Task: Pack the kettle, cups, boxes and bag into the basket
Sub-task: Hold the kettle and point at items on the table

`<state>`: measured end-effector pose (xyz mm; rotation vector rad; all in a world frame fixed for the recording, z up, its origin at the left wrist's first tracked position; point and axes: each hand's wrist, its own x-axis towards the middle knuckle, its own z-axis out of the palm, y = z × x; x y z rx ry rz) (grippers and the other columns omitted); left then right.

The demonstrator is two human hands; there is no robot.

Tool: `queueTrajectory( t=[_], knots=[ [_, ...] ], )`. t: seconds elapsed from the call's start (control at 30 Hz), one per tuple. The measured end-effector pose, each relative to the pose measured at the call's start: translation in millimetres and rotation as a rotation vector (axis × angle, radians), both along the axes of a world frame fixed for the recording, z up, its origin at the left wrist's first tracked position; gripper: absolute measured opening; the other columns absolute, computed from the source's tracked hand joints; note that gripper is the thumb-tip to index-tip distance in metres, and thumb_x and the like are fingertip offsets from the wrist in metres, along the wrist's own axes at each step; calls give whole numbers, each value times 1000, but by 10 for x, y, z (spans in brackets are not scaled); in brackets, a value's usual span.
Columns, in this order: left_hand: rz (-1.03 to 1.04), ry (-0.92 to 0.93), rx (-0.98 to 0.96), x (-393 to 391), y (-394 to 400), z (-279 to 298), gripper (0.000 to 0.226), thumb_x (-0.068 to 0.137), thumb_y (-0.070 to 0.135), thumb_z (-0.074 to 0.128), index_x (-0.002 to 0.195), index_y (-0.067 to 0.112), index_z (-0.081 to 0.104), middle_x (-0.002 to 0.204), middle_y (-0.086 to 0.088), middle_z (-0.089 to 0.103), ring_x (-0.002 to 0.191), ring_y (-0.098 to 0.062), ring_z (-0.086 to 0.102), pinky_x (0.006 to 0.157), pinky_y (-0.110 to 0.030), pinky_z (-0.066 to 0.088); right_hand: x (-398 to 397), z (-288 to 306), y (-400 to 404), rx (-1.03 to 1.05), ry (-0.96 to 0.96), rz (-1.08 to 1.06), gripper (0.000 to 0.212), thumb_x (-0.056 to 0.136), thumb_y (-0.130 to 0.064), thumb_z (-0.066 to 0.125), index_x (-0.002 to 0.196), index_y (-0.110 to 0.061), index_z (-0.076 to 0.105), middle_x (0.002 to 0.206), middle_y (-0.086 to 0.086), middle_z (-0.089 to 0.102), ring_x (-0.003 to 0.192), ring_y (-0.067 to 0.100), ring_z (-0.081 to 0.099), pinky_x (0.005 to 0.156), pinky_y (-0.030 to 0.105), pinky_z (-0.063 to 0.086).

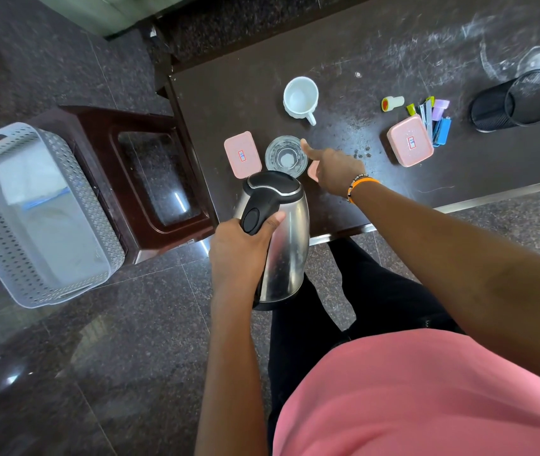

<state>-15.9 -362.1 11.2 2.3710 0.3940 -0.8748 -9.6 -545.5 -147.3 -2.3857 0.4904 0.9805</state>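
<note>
My left hand (240,248) grips the black handle of the steel kettle (286,255), held off the table at its front edge. With fingers extended, my right hand (331,166) reaches over the table, its index finger at the rim of a clear glass cup (285,156). A white mug (300,97) stands behind the glass. One pink lidded box (242,154) lies left of the glass, another (410,143) to the right. The grey perforated basket (74,179) sits far left beside a stool; something pale lies inside it.
A dark brown stool (150,179) stands between the basket and the dark table (360,60). On the table's right lie a tipped black mesh pen holder (515,100), several coloured clips (433,120) and a small stamp (392,103). Polished stone floor surrounds everything.
</note>
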Motion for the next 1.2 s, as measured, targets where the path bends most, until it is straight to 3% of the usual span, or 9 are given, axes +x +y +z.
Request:
queueTrajectory(
  t=[0.53,0.77,1.2],
  knots=[
    [0,1,-25,19,-19,19,52,71,58,70,51,16,46,54,-2,53,55,-21,53,51,-27,41,-1,-2,-21,5,-11,10,71,88,-8,42,143,-45,17,117,14,59,104,36,58,86,45,49],
    [-8,-1,-8,22,-35,29,50,71,57,70,50,18,48,50,5,51,49,-11,50,46,-23,37,3,-28,-7,8,-19,-20,70,88,-8,43,142,-45,19,117,13,60,103,37,59,87,45,49],
    [-5,14,-6,-6,-22,28,51,70,59,69,51,17,47,52,3,51,52,-15,52,48,-25,39,-15,-31,15,-1,-19,-12,72,88,-8,41,142,-48,16,120,15,57,109,38,55,89,46,46]
  ],
)
